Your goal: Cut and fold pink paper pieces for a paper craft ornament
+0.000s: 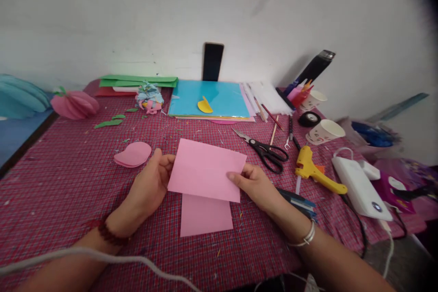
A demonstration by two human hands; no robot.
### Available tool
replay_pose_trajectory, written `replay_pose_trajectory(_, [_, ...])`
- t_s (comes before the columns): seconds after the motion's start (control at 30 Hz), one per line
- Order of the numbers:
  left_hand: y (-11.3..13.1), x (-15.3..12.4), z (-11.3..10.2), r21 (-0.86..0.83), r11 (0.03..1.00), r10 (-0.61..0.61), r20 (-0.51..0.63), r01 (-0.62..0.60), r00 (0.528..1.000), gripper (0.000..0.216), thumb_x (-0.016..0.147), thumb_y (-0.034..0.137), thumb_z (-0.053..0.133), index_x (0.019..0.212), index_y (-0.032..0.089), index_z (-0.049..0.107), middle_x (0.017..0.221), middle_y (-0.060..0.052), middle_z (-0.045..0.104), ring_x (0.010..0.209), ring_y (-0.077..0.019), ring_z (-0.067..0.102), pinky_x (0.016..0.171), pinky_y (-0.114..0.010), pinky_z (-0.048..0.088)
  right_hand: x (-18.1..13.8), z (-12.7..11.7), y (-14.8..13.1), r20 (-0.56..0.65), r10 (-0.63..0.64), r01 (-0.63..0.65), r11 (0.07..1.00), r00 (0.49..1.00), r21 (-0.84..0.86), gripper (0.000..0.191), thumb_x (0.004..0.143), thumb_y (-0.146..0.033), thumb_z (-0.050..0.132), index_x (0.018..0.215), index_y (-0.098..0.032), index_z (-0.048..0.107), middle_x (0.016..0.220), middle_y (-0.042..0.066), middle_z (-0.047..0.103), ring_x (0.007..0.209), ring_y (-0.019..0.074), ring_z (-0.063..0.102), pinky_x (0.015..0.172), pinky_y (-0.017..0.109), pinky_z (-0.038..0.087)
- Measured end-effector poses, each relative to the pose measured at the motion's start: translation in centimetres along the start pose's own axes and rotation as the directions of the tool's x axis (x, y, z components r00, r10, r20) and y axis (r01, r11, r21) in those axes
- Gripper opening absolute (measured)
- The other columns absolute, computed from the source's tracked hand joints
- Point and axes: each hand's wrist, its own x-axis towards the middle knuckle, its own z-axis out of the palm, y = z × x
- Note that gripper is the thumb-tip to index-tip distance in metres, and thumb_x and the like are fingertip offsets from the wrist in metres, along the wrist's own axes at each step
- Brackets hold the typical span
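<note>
A rectangular sheet of pink paper (pixel 207 171) is raised, slightly tilted, in front of me. My right hand (pixel 255 185) pinches its right edge, thumb on top and fingers behind. My left hand (pixel 150 182) is at the left edge, thumb up and apart from the paper; its fingertips reach the edge and are partly hidden. Under the raised sheet lies another pink paper (pixel 206 219), partly covered. Left of it on the tablecloth rest pink petal-shaped cutouts (pixel 133 154). Black-handled scissors (pixel 262 148) lie beyond my right hand, blades apart.
A yellow glue gun (pixel 316 171), white power bank (pixel 361 187) and paper cups (pixel 325 131) stand at right. At the back are a blue folder (pixel 219 96), phone (pixel 212 61) and green paper (pixel 138 81). A pink paper ornament (pixel 75 103) sits left. A white cord (pixel 112 258) crosses the foreground.
</note>
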Motion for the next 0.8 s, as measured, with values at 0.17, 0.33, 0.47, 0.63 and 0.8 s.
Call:
replay_pose_trajectory(0.17, [-0.4, 0.2, 0.0, -0.009, 1.0, 0.017, 0.033, -0.017, 0.999, 0.052, 0.081, 0.064, 0.053, 0.068, 0.015, 0.064, 0.062, -0.008, 0.069, 0.065, -0.0238, 0.067, 0.061, -0.033, 0.052, 0.0, 0.1, -0.1, 0.014, -0.005, 0.005, 1.0, 1.0, -0.007, 0.035, 0.077, -0.048, 0.072, 0.093, -0.017, 0.069, 0.085, 0.004, 0.072, 0.071, 0.016, 0.062, 0.067, 0.031, 0.049])
replay_pose_trajectory(0.33, [-1.1, 0.3, -0.6, 0.031, 0.996, 0.075, 0.09, -0.078, 0.993, 0.031, 0.075, 0.046, 0.072, 0.078, 0.015, 0.069, 0.075, -0.004, 0.072, 0.067, -0.0171, 0.064, 0.063, -0.026, 0.049, 0.0, 0.0, 0.0, 0.01, -0.004, 0.004, 1.0, 1.0, -0.014, 0.035, 0.077, -0.047, 0.072, 0.093, -0.017, 0.07, 0.085, 0.005, 0.072, 0.07, 0.016, 0.062, 0.066, 0.031, 0.049])
replay_pose_trajectory(0.47, [-1.8, 0.2, -1.2, 0.209, 0.971, 0.098, 0.098, -0.116, 0.99, 0.027, 0.069, 0.032, 0.08, 0.089, 0.017, 0.072, 0.081, -0.002, 0.072, 0.066, -0.0138, 0.06, 0.061, -0.023, 0.047, -0.1, 0.0, 0.1, 0.027, -0.018, 0.018, 1.0, 0.999, -0.007, 0.031, 0.08, -0.044, 0.071, 0.094, -0.016, 0.07, 0.085, 0.004, 0.072, 0.07, 0.0148, 0.062, 0.066, 0.03, 0.048])
replay_pose_trajectory(0.63, [-1.9, -0.1, -1.0, 0.312, 0.936, 0.138, 0.096, -0.161, 0.986, 0.028, 0.075, 0.036, 0.075, 0.096, 0.018, 0.072, 0.085, -0.003, 0.071, 0.067, -0.0143, 0.058, 0.06, -0.023, 0.046, -0.2, 0.1, -0.1, 0.022, -0.018, 0.018, 1.0, 1.0, -0.01, 0.03, 0.081, -0.044, 0.07, 0.095, -0.017, 0.069, 0.088, 0.004, 0.072, 0.074, 0.0161, 0.063, 0.071, 0.032, 0.049])
replay_pose_trajectory(0.8, [-1.7, -0.2, -0.9, 0.403, 0.888, 0.203, 0.088, -0.222, 0.975, 0.025, 0.081, 0.04, 0.066, 0.09, 0.017, 0.07, 0.073, 0.0, 0.064, 0.064, -0.0136, 0.052, 0.056, -0.021, 0.041, -0.1, 0.1, -0.1, 0.001, -0.038, 0.038, 0.999, 0.999, -0.03, 0.03, 0.08, -0.045, 0.069, 0.091, -0.017, 0.067, 0.082, 0.003, 0.069, 0.071, 0.0156, 0.06, 0.068, 0.032, 0.048])
